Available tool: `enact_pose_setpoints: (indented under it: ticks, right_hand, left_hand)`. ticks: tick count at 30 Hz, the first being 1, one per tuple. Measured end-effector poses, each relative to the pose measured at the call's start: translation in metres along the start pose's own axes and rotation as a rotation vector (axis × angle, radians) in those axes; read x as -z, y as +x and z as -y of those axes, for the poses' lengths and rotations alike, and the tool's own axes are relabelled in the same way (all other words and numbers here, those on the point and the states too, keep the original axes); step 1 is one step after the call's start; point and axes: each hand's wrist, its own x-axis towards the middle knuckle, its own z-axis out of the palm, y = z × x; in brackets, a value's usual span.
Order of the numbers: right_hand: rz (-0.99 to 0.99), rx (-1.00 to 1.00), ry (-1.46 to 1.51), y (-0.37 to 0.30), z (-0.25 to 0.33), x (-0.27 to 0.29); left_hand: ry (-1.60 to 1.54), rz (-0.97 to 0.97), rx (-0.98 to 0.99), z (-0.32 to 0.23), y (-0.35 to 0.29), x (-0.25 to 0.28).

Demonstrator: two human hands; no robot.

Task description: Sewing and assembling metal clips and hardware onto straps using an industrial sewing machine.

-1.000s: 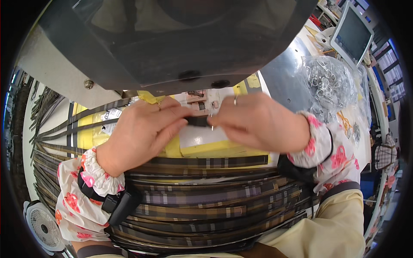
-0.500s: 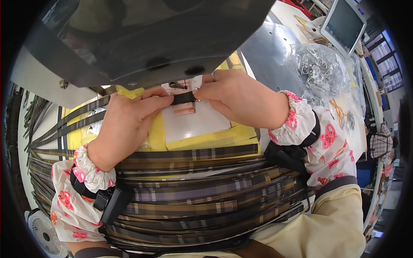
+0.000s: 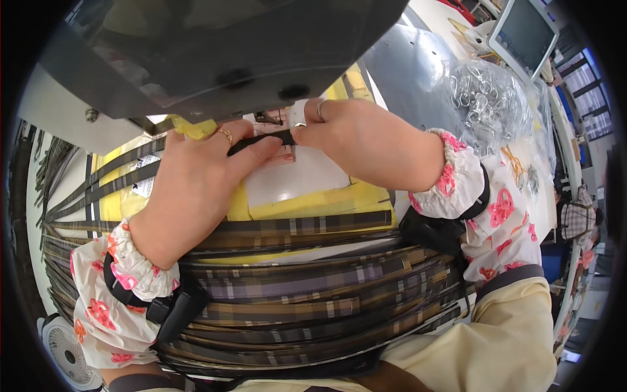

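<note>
A dark plaid strap point(image 3: 243, 145) runs under the head of a sewing machine point(image 3: 222, 72), close to its needle area. My left hand point(image 3: 196, 176) holds the strap between the thumb and the fingers, the thumb reaching along it to the right. My right hand point(image 3: 369, 144) pinches the strap's right end, where a small shiny metal piece shows by the fingertips. What lies inside the right pinch is mostly hidden. Beneath both hands are a white plate point(image 3: 313, 181) and a yellow sheet point(image 3: 313, 208).
Many plaid straps point(image 3: 287, 292) lie in rows across my front, and more bunch at the left edge. On the right sit a clear bag of metal hooks point(image 3: 483, 98) and a screen point(image 3: 524, 38). A white fan point(image 3: 68, 353) stands at the lower left.
My left hand has shifted, its thumb now farther right along the strap and nearer my right fingertips. The strap now slants up to the right. My right hand has moved slightly up.
</note>
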Motion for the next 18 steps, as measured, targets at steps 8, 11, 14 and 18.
enact_pose_setpoints:
  ticks: [8,11,14,18]
  right_hand:
    - [0.035,0.006,0.014,-0.0049,-0.0020,0.0033]
    - [0.030,-0.001,0.025,-0.0023,-0.0027,0.0028]
    - [0.031,-0.003,0.006,0.0001,-0.0035,0.0046]
    - [0.037,-0.004,-0.033,-0.0015,-0.0022,0.0055]
  left_hand:
    - [0.034,-0.038,-0.069,0.0024,-0.0035,0.0002]
    - [-0.066,-0.072,-0.048,0.0039,-0.0046,-0.0027]
    - [-0.139,-0.052,-0.003,0.0067,-0.0047,-0.0007]
    - [-0.190,-0.034,-0.028,0.0077,-0.0050,0.0017]
